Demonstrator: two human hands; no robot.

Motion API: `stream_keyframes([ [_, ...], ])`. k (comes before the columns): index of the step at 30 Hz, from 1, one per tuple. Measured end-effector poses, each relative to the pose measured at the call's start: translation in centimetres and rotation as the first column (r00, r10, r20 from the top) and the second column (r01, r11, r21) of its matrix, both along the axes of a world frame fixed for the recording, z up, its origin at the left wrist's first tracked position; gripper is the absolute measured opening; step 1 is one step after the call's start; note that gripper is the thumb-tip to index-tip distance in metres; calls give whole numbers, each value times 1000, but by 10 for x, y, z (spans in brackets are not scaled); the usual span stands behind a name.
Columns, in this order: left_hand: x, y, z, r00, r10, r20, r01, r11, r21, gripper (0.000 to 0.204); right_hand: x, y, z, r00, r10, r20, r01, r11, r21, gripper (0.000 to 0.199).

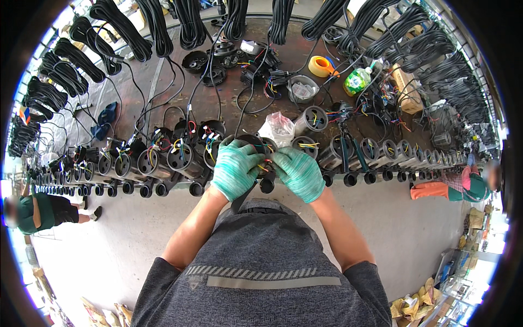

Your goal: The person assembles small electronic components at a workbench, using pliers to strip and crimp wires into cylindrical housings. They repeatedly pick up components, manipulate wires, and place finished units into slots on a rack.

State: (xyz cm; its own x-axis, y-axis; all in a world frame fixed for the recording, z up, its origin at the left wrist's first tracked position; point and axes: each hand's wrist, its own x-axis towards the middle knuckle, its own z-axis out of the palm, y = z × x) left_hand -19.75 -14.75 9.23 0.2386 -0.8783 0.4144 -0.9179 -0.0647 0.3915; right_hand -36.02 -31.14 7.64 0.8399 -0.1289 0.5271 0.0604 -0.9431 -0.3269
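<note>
My left hand (pixel 237 169) and my right hand (pixel 298 172), both in green-and-white knit gloves, meet at the table's front edge. Between their closed fingertips are thin coloured wires (pixel 265 164), orange and yellow among them. The fingers partly hide the wires and whatever joins them. A black round part (pixel 249 143) with a cable shows just behind my left fingers. Below the wires sits a small black ring-shaped outlet (pixel 267 185). Beside my right hand stands a metal cylinder (pixel 306 146) with yellow wires; another cylinder (pixel 186 159) with a black inner face is left of my left hand.
Cylinders line the front edge both ways. Coiled black cables (pixel 188 24) hang along the far side. Pliers (pixel 344 133), a clear bag (pixel 278 128), yellow tape (pixel 320 66), a green-labelled bottle (pixel 357 80) and a bowl (pixel 303 88) are on the table (pixel 163 98). People stand far left and right.
</note>
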Motion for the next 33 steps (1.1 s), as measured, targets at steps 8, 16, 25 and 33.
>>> stream_keyframes([
  [8, -2, -1, 1, 999, -1, 32, 0, 1000, 22, 27, 9, 18, 2, 973, 13, -231, 188, 541, 820, 12],
  [16, -4, 0, 3, 999, 31, -21, -31, 1000, 4, 26, 1, 7, -6, 962, -144, -231, 269, 631, 727, 19],
  [25, -3, 0, 5, 996, 34, -77, -28, 997, 77, 26, 4, -15, 7, 983, 177, -45, -178, 984, -23, 23],
  [33, -3, 1, 5, 998, 39, -50, -36, 997, 62, 27, -6, -11, 4, 907, 275, -319, 305, 93, 948, 15],
])
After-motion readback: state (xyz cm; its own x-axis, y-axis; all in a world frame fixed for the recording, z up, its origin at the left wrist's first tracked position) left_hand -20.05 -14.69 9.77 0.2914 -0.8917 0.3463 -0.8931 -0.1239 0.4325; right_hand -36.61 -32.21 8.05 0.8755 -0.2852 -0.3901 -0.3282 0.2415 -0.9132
